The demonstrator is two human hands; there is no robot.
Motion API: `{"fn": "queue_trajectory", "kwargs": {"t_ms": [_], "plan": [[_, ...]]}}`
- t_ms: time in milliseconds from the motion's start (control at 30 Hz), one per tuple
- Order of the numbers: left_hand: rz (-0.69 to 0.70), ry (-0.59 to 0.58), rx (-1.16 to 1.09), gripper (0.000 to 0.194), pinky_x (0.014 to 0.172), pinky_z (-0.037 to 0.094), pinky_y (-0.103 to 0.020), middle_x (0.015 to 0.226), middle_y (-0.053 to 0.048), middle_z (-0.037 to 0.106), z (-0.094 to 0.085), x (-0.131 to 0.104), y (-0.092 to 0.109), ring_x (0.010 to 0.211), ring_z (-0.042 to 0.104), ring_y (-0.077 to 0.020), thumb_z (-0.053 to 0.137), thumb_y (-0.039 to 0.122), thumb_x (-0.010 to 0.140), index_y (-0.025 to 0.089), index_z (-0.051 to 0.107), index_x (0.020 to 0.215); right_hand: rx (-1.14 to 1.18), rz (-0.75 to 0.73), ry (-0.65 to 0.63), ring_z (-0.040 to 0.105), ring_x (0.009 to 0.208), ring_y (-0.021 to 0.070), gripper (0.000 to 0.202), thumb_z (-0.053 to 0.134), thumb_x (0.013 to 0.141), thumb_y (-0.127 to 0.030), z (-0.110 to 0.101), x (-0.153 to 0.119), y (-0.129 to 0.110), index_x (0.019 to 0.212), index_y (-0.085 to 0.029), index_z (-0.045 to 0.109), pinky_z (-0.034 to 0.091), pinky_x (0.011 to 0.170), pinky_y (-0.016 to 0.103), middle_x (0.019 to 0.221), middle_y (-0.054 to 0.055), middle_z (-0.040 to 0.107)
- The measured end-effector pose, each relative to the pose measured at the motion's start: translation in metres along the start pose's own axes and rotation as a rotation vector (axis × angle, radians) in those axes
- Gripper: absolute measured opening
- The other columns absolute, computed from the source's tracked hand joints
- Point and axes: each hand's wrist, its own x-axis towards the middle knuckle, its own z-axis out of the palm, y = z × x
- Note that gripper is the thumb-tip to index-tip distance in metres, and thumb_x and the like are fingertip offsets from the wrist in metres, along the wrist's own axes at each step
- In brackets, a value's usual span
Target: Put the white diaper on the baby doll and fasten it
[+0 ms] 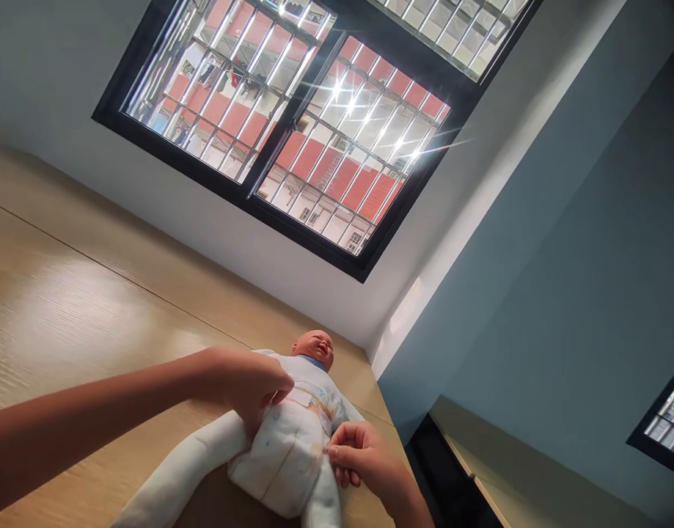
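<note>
A baby doll [314, 348] lies on its back on the wooden tabletop, its head toward the window wall and its cloth legs toward me. It wears a white top with a blue collar. Around its hips is a white diaper [287, 455] with a printed band at the waist. My left hand [254, 385] is closed, fingers curled at the waist on the left side of the diaper; its fingertips are partly hidden. On the other side, my right hand [361, 458] pinches the diaper's edge near the top of the leg, thumb and forefinger together.
The light wood tabletop [67, 308] spreads to the left, with a seam running across it. Behind it is a black-framed window [248, 192] with metal bars, set in a pale wall. At the lower right stands another wood-topped surface [513, 455] with a dark opening.
</note>
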Motion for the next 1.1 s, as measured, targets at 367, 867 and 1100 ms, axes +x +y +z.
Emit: {"fn": "queue_trajectory", "kwargs": {"t_ms": [367,867,1100], "plan": [[0.196,0.164,0.024,0.022,0.055,0.033,-0.023,0.075,0.004,0.064,0.010,0.010,-0.022,0.062,0.052,-0.0120,0.057,0.005,0.062,0.020,0.062,0.077,-0.202,-0.249,0.254,0.044,0.058,0.0110,0.013,0.065,0.067,-0.024,0.021,0.011,0.008,0.066,-0.018,0.054,0.031,0.055,0.024,0.059,-0.004,0.051],[0.253,0.269,0.229,0.017,0.055,0.031,-0.030,0.076,0.000,0.062,0.033,0.019,-0.031,0.063,0.049,-0.0158,0.058,0.006,0.062,0.020,0.052,0.070,-0.717,-0.494,0.429,0.036,0.057,0.0121,0.023,0.051,0.083,-0.021,0.029,0.021,0.014,0.062,-0.020,0.042,0.022,0.056,0.028,0.058,-0.003,0.045],[0.281,0.335,0.088,0.028,0.075,0.041,-0.026,0.106,-0.002,0.063,0.029,0.016,-0.042,0.089,0.058,-0.0182,0.063,0.007,0.073,0.020,0.060,0.097,-0.579,-0.570,0.418,0.053,0.072,0.0156,0.011,0.056,0.079,-0.012,0.027,0.007,0.003,0.087,-0.019,0.061,0.041,0.066,0.025,0.084,0.002,0.059]]}}
